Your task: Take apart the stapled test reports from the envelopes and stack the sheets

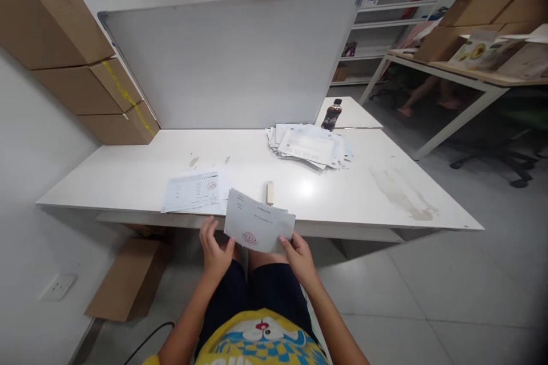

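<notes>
A printed paper sheet [260, 218] with a red round stamp is tilted up above my lap at the table's front edge. My right hand [299, 255] pinches its lower right corner, thumb on the front. By the left edge of the sheet is my left hand [217, 248], fingers spread and thumb close to the paper; whether the thumb touches it I cannot tell. Just behind the sheet lies a small cream-coloured oblong object [269, 193], perhaps a stapler. Stamped papers [192, 191] rest on the table to the left. Farther back on the right is an untidy paper stack [308, 145].
The white table [128, 174] carries a large whiteboard [231, 63] along its back. Cardboard boxes [92, 85] are piled at the back left, and another box [128, 279] sits on the floor. A dark drink bottle [331, 115] stands behind the paper stack.
</notes>
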### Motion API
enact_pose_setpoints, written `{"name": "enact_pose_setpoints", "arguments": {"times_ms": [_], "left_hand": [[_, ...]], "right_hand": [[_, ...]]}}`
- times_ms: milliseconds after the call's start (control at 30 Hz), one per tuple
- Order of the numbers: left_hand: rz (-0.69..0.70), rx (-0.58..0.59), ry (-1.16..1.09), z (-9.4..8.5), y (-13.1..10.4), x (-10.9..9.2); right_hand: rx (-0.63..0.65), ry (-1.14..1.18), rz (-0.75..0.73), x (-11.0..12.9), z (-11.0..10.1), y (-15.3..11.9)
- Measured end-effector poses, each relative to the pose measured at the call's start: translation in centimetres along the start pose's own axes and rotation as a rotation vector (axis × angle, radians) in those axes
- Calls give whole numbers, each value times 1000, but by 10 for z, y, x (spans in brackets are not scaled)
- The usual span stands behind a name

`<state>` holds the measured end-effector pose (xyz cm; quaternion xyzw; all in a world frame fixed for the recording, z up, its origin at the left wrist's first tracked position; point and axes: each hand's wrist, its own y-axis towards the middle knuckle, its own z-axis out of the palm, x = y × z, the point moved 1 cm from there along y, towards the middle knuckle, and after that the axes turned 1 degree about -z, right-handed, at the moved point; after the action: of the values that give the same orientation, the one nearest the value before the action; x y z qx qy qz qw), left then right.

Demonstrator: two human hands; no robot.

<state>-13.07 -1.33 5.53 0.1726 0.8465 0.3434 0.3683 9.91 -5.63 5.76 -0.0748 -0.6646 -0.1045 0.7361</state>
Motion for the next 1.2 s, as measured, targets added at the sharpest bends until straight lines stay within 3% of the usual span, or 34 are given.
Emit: {"name": "enact_pose_setpoints", "arguments": {"times_ms": [67, 133, 233, 333, 433, 533, 667, 800, 900, 1000, 1200], "left_hand": [[-190, 44, -174, 6, 18, 8], [-267, 150, -321, 13, 39, 12], [-302, 229, -352, 27, 62, 13], [-250, 162, -261, 41, 70, 16], [-154, 70, -183, 48, 64, 22], [-152, 85, -199, 50, 46, 28], [-373, 80, -327, 41, 13, 29], [-513, 109, -414, 27, 0, 27], [-435, 146, -256, 21, 14, 25], [-259, 257, -158, 22, 35, 11], [127, 498, -79, 59, 58, -30]], "right_hand": [[-22, -85, -94, 11, -6, 6], [-52, -155, -179, 22, -11, 14], [-84, -219, -275, 31, -14, 29], [-140, -254, -291, 23, -13, 46], [-191, -256, -269, 8, -13, 58], [-178, -218, -263, -5, -15, 58], [-106, -157, -206, -15, -22, 34], [-99, -49, -4, -32, -40, 9], [-194, -44, 134, -44, -62, 2], [-308, -66, 185, -48, -83, 3], [-419, -102, 161, -37, -109, 13]]}}
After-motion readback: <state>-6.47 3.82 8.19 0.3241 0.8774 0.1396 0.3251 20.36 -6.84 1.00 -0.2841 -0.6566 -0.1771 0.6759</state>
